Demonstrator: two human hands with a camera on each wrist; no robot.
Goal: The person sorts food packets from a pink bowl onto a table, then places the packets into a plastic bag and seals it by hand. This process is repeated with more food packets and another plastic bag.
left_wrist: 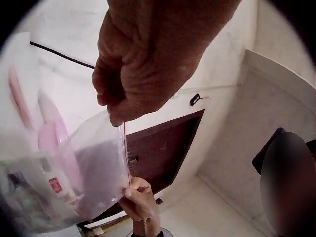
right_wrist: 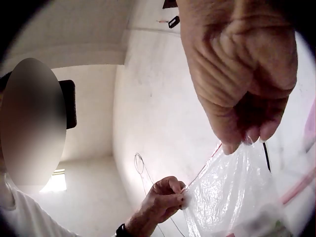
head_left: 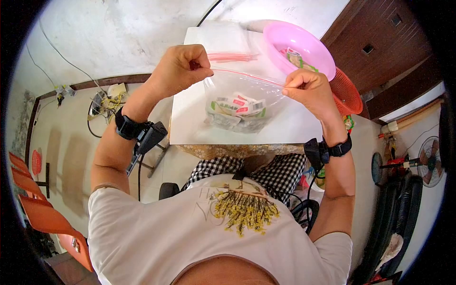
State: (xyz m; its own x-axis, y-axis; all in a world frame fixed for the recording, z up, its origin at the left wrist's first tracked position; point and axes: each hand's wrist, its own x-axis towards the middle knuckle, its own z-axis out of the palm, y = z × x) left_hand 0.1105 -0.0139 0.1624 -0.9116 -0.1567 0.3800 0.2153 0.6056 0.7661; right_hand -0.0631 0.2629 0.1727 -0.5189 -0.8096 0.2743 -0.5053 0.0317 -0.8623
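Note:
A clear zip bag (head_left: 228, 85) with a red strip along its top hangs between both hands, several printed packets (head_left: 240, 107) lying at its bottom. The left hand (head_left: 179, 69) pinches one top corner between thumb and fingers. At the other end of the strip, the right hand (head_left: 311, 90) pinches the opposite corner. In the left wrist view the left hand (left_wrist: 148, 59) is close to the camera, with the bag (left_wrist: 96, 163) below it. The right wrist view shows the right hand (right_wrist: 242, 74) gripping the bag's edge (right_wrist: 232, 182).
On the white table (head_left: 190, 128), a stack of flat bags with red strips (head_left: 228, 45) lies at the back. A pink basin (head_left: 311, 45) holding some packets (head_left: 294, 58) stands at the back right, beside a red-orange basket (head_left: 349, 92). A fan (head_left: 429, 159) stands farther right.

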